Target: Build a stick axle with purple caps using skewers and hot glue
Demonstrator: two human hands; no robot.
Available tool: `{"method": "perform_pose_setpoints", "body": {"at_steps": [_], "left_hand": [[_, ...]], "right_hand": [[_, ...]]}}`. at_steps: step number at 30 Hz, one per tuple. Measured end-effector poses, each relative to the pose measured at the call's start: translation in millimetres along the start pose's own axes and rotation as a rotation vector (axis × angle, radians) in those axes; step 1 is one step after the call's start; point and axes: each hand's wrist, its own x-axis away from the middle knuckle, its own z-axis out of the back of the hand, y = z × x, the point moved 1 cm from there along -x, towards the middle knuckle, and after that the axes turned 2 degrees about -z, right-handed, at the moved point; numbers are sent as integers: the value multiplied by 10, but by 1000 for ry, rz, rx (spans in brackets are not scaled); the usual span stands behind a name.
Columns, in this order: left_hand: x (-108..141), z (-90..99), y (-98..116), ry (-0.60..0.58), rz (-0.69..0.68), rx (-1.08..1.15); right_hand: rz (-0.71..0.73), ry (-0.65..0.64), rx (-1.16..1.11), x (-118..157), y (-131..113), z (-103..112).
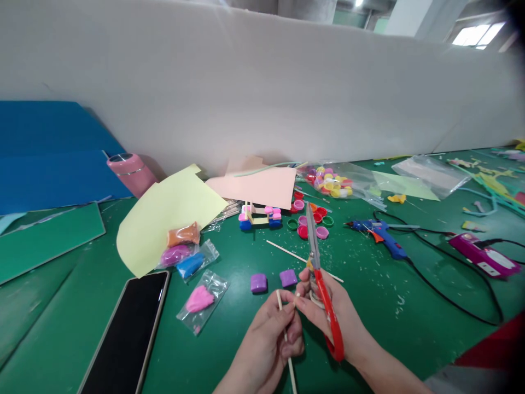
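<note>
My left hand (273,339) is closed around a thin wooden stick (290,364) that points down toward the bottom edge. A pair of red-handled scissors (314,232) rests in my right hand (332,306), blades pointing away from me. The fingertips of both hands meet near the stick's upper end; whether they pinch something small there I cannot tell. Just beyond lie two purple clay blocks (258,283). Another wooden stick (287,250) lies on the green table, partly behind the scissors. Farther back stands a small model of blue and pink pieces joined by sticks (260,217).
Bagged clay (199,299) and a phone (127,334) lie at left, near yellow paper (164,210) and a pink flask (132,174). Colored bottle caps (322,232) sit behind the scissors. A blue glue gun (379,235) with its black cord (435,303) occupies the right.
</note>
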Motion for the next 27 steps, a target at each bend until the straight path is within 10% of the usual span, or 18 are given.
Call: {"method": "perform_pose_setpoints", "body": {"at_steps": [17,27], "left_hand": [[14,27,32,105,-165,-340],[230,-16,248,311,-534,-954]], "right_hand": [[-115,-169,38,-55,-127,111],[-29,-250,808,241,-233,440]]}}
